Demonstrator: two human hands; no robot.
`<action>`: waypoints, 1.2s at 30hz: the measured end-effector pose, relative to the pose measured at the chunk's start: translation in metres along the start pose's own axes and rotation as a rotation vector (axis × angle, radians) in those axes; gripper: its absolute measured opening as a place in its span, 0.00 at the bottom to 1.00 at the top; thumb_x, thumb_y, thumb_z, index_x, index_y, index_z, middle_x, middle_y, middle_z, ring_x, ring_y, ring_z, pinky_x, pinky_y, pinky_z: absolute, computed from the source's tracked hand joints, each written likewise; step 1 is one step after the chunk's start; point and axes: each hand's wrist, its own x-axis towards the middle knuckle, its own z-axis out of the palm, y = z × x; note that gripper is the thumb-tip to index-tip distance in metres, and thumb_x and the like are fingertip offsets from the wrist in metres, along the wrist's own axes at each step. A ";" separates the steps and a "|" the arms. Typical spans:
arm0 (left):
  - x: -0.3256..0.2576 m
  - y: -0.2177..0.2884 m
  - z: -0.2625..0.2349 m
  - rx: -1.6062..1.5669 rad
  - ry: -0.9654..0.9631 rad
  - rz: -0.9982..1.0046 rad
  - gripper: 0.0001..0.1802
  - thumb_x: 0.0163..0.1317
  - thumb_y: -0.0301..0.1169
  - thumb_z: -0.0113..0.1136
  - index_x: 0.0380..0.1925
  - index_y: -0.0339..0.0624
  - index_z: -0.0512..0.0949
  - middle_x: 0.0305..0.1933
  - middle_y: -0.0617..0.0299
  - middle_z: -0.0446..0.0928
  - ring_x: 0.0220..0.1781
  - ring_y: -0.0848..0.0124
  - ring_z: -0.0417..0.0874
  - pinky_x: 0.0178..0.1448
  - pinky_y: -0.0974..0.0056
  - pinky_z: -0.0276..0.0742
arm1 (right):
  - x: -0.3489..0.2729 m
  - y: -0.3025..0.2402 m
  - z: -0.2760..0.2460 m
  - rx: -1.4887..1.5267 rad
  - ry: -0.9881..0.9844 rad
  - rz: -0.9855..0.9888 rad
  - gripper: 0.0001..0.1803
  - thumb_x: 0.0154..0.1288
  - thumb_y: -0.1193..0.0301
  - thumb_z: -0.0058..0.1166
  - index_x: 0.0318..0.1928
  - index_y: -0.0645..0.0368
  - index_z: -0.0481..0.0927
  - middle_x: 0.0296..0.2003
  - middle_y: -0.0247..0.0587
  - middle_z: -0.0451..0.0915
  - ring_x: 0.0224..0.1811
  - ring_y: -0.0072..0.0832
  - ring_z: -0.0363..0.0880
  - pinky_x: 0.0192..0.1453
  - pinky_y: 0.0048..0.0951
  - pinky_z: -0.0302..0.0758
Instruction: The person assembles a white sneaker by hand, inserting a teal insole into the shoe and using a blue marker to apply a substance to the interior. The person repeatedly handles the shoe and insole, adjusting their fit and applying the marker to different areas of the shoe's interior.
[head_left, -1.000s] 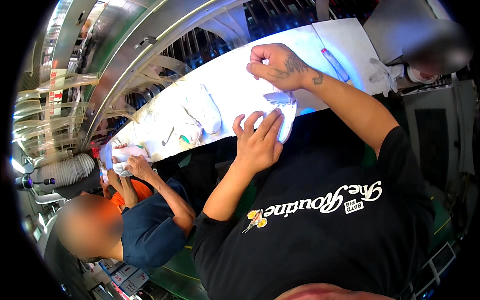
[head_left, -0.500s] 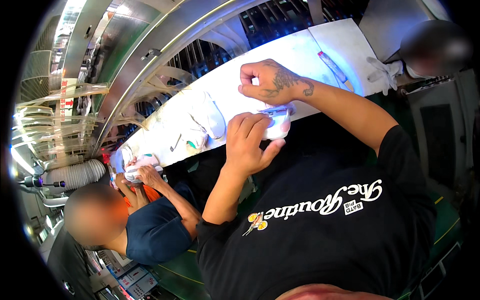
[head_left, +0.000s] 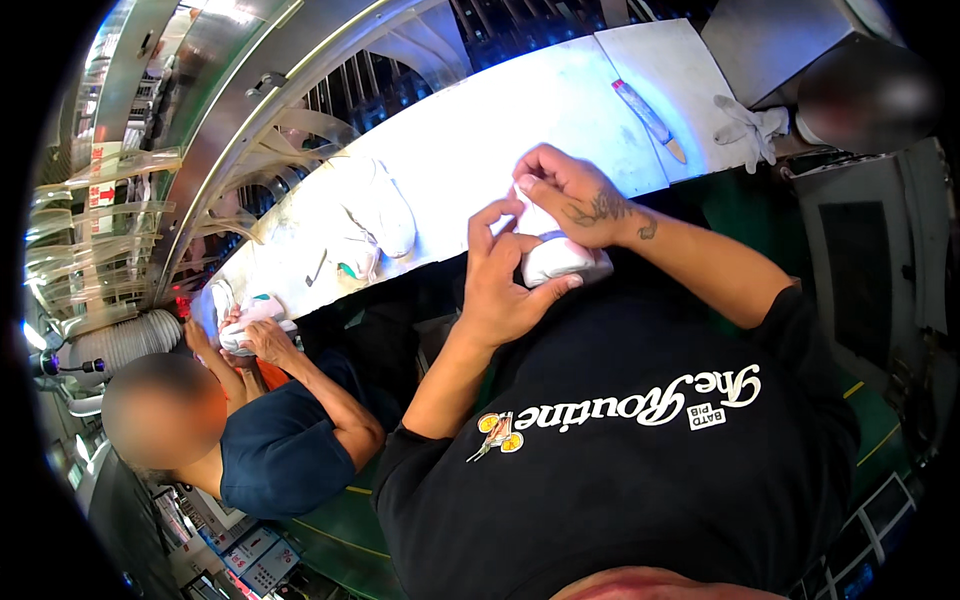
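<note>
A white shoe (head_left: 562,262) is held just off the near edge of the bench, its rounded end toward me. My left hand (head_left: 505,285) grips it from the left, the thumb along its near side and the fingers bent over its top. Over the shoe's far part, my right hand (head_left: 575,200) is closed in a pinch, thumb against forefinger. Whatever lies between those fingertips is too small to make out. Both hands' fingertips are close together, and they hide much of the shoe's upper.
More white shoes (head_left: 385,215) lie on the white bench (head_left: 520,100) to the left. A slim tool (head_left: 648,120) with a pale tip and white gloves (head_left: 750,130) lie at the right. A co-worker (head_left: 300,450) at the left handles another white shoe (head_left: 250,325). Clear curved strips (head_left: 310,130) hang beyond the bench.
My right hand has come down and nearer, from a raised closed hand above the bench to the shoe's top. The shoe has tipped in my left hand, and the view has shifted slightly.
</note>
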 end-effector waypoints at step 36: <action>0.028 -0.045 0.025 -0.245 -0.220 -0.512 0.33 0.46 0.39 0.93 0.42 0.41 0.76 0.51 0.53 0.82 0.51 0.59 0.89 0.54 0.56 0.87 | -0.006 0.015 -0.048 -0.163 -0.427 0.199 0.25 0.59 0.62 0.84 0.38 0.59 0.76 0.62 0.50 0.80 0.69 0.46 0.82 0.69 0.46 0.83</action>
